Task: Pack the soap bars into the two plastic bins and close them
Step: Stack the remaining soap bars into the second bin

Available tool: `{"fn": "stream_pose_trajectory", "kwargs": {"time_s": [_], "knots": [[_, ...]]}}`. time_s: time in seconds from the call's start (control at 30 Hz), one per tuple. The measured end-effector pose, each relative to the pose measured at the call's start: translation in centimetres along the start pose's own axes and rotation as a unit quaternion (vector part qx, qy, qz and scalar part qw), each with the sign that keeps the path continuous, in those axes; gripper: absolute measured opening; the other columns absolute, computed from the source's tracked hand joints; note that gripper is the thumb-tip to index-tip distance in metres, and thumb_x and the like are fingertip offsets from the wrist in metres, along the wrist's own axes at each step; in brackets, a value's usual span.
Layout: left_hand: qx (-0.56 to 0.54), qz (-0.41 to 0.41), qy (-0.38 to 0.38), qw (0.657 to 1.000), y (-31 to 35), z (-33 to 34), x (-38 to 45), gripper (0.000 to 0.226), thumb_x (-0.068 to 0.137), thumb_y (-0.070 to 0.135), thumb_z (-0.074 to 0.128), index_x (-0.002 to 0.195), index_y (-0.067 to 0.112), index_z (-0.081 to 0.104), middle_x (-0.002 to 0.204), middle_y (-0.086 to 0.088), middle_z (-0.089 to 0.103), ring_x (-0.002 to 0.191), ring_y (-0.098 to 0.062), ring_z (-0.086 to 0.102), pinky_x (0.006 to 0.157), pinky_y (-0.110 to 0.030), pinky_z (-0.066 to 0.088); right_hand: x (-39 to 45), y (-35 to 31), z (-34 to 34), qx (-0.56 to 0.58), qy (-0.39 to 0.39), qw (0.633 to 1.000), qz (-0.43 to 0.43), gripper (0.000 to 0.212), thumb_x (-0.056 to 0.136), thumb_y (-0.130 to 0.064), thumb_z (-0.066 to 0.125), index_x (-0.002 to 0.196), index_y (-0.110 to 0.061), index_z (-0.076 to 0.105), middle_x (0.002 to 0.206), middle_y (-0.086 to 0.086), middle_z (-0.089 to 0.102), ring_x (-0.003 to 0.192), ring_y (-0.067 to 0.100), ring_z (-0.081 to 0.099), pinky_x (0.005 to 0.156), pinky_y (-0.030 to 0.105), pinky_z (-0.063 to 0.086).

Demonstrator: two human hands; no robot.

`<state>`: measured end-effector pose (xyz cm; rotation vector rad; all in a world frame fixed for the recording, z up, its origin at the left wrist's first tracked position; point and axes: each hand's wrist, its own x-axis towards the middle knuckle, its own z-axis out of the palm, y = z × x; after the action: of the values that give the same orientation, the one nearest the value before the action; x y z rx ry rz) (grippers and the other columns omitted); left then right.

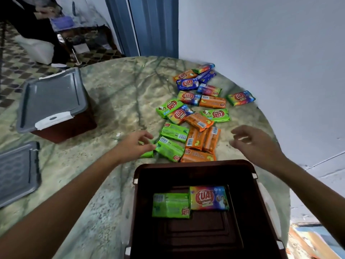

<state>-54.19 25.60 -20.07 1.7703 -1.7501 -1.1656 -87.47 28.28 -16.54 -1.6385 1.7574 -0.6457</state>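
The open brown bin [194, 166] stands at the near edge and holds a green soap bar [170, 205] and a rainbow soap bar [209, 198] side by side. Beyond it, several loose soap bars [196, 116] in green, orange, blue and rainbow wrappers lie scattered on the table. My left hand [133, 145] is over a green bar [147, 155] that it partly hides; its fingers are apart, with the thumb touching another green bar [169, 149]. My right hand [252, 141] hovers open to the right of the orange bars [202, 140], holding nothing.
A second brown bin [63, 128] with a grey lid [52, 98] on it stands at the table's left. A loose grey lid [16, 172] lies at the left edge. The round marble table [115, 94] meets a white wall on the right.
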Motion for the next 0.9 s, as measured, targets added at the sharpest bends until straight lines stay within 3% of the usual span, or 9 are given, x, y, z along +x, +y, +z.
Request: {"fn": "stream_pose_trajectory", "kwargs": {"time_s": [0.1,0.2,0.27,0.33,0.5,0.6,0.73,0.83,0.9], "knots": [[0.202,0.134,-0.079,0.967,0.9,1.8,5.3,0.048,0.074,0.021,0.078,0.117,0.015,0.060,0.111,-0.007,0.065,0.093,-0.020,0.062,0.083,-0.032,0.051,4.0,-2.7,3.9,-0.091,-0.127,0.983,-0.100,0.015,0.085,-0.016,0.068,0.099,-0.011,0.070,0.097,0.003,0.067,0.090,0.018,0.063,0.081,0.031,0.051],[0.390,0.207,-0.171,0.881,1.0,4.3,8.9,0.063,0.068,0.030,0.079,0.126,0.017,0.057,0.122,-0.005,0.062,0.111,-0.023,0.056,0.092,-0.032,0.046,7.0,-3.0,8.2,-0.288,-0.302,0.904,-0.091,0.024,0.081,-0.026,0.071,0.090,-0.005,0.065,0.087,0.008,0.063,0.088,0.026,0.061,0.071,0.033,0.049],[0.464,0.226,-0.210,0.830,0.4,5.5,10.1,0.070,0.064,0.039,0.080,0.126,0.018,0.056,0.120,-0.006,0.061,0.112,-0.025,0.055,0.091,-0.035,0.047,7.5,-3.2,9.9,-0.392,-0.324,0.853,-0.113,0.026,0.080,-0.027,0.072,0.089,-0.008,0.057,0.082,0.006,0.055,0.083,0.027,0.058,0.063,0.031,0.042],[0.500,0.248,-0.203,0.805,-0.3,6.1,10.9,0.072,0.062,0.044,0.079,0.126,0.020,0.056,0.119,-0.005,0.060,0.111,-0.025,0.055,0.088,-0.037,0.048,7.5,-3.8,11.3,-0.461,-0.323,0.812,-0.156,0.022,0.087,-0.017,0.063,0.105,-0.006,0.059,0.100,0.011,0.061,0.094,0.029,0.061,0.067,0.033,0.044],[0.504,0.290,-0.173,0.795,-0.4,6.5,11.3,0.065,0.063,0.053,0.075,0.119,0.022,0.063,0.111,-0.004,0.065,0.101,-0.027,0.061,0.081,-0.040,0.051,8.3,-3.9,14.6,-0.571,-0.317,0.729,-0.206,0.024,0.090,-0.011,0.060,0.113,-0.004,0.062,0.118,0.012,0.064,0.104,0.033,0.063,0.078,0.042,0.056],[0.509,0.282,-0.172,0.795,-0.1,6.5,10.8,0.062,0.065,0.051,0.074,0.118,0.020,0.064,0.111,-0.006,0.065,0.103,-0.028,0.060,0.080,-0.038,0.050,8.8,-4.2,14.3,-0.577,-0.327,0.711,-0.233,0.035,0.082,-0.026,0.072,0.110,-0.008,0.063,0.109,0.008,0.064,0.098,0.029,0.063,0.073,0.035,0.051],[0.558,0.239,-0.183,0.773,1.2,7.1,10.7,0.062,0.060,0.045,0.080,0.114,0.017,0.063,0.107,-0.007,0.064,0.099,-0.029,0.060,0.080,-0.039,0.051,8.9,-3.9,13.8,-0.581,-0.315,0.706,-0.256,0.025,0.083,-0.036,0.063,0.095,-0.015,0.059,0.099,0.004,0.062,0.076,0.022,0.051,0.066,0.032,0.044],[0.590,0.200,-0.192,0.758,2.9,6.8,10.2,0.067,0.054,0.049,0.083,0.110,0.016,0.063,0.102,-0.008,0.066,0.096,-0.028,0.061,0.077,-0.036,0.052,8.7,-3.4,12.7,-0.540,-0.295,0.757,-0.218,0.043,0.078,-0.055,0.062,0.087,-0.013,0.054,0.094,0.003,0.062,0.075,0.022,0.052,0.065,0.031,0.044],[0.575,0.181,-0.157,0.782,4.3,5.1,9.8,0.070,0.053,0.052,0.081,0.113,0.019,0.064,0.103,-0.009,0.066,0.095,-0.029,0.061,0.076,-0.035,0.051,8.6,-3.8,10.6,-0.498,-0.248,0.806,-0.202,0.063,0.071,-0.066,0.063,0.094,-0.008,0.056,0.089,0.000,0.059,0.075,0.021,0.054,0.063,0.032,0.045]]}}
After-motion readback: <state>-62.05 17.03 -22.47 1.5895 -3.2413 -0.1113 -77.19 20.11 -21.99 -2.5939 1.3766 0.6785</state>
